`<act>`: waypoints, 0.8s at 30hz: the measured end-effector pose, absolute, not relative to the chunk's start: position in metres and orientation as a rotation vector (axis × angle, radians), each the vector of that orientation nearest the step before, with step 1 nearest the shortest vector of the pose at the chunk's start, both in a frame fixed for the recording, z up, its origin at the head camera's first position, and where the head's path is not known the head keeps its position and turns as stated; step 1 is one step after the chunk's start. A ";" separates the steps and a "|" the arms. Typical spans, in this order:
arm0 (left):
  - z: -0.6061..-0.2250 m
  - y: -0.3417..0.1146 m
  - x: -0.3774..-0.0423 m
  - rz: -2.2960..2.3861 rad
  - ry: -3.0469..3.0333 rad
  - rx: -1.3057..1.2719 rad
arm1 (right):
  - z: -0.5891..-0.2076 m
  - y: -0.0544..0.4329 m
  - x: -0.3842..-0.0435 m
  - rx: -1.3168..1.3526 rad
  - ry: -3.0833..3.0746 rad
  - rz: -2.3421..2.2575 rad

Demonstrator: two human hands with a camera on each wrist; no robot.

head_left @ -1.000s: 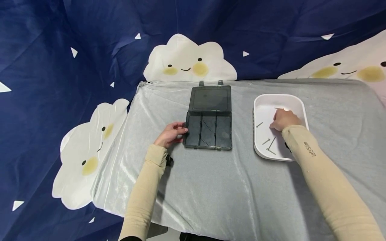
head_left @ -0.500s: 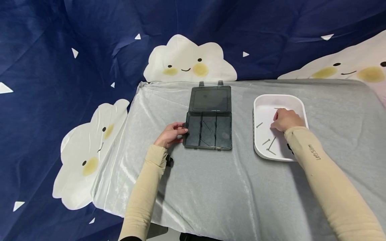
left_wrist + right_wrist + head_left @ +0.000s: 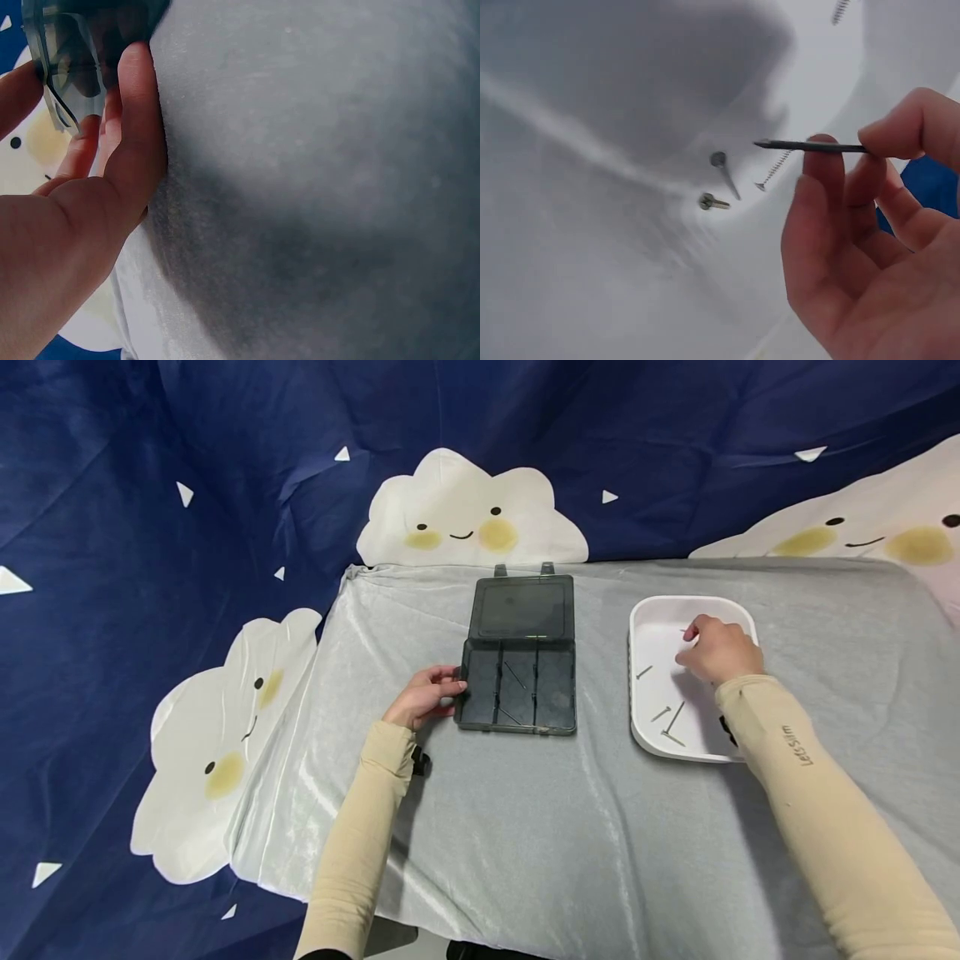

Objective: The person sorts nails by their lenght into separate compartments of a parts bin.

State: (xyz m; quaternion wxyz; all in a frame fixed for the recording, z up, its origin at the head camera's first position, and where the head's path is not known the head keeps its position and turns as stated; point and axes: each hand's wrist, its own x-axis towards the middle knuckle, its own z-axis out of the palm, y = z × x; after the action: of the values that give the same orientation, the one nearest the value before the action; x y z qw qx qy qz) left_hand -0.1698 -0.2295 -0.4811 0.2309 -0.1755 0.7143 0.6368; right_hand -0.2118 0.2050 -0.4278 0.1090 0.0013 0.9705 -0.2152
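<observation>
In the head view, my left hand (image 3: pixel 420 697) grips the left side of a dark see-through compartment box (image 3: pixel 557 693), thumb over the rim. The box lies with its lid (image 3: pixel 522 607) folded back, and two thin nail-like pieces (image 3: pixel 515 675) lie in its middle column. My right hand (image 3: pixel 722 652) is over a white plastic tray (image 3: pixel 690 598). Between thumb and fingertips it pinches a dark nail (image 3: pixel 802 145), its point facing left in the right wrist view. Below the nail, a flat-headed nail (image 3: pixel 724 172), a short screw (image 3: pixel 709 201) and a threaded screw (image 3: pixel 776 169) lie in the tray.
A grey cloth (image 3: pixel 525 827) covers the table. Behind and to the left hangs a dark blue curtain (image 3: pixel 247 485) with white cloud prints. The tray's raised wall (image 3: pixel 632 693) faces the box across a strip of cloth.
My right hand has lifted from the tray floor and shifted slightly right, turning so that its fingertips show. The left hand and the box have stayed in place.
</observation>
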 end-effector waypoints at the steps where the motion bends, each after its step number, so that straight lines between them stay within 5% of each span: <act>1: -0.481 -0.229 -0.170 1.753 1.963 -0.483 | -0.426 0.205 -0.211 0.006 2.861 -0.647; 24: -0.483 -0.230 -0.170 1.760 1.944 -0.482 | -0.375 0.179 -0.199 -0.062 3.035 -0.958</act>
State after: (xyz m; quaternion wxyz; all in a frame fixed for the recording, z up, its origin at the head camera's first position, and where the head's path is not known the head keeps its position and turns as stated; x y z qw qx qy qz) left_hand -0.1703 -0.2295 -0.4825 0.2353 -0.1755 0.7086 0.6416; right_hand -0.1988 0.1789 -0.3748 -0.0208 -0.0195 0.9533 -0.3008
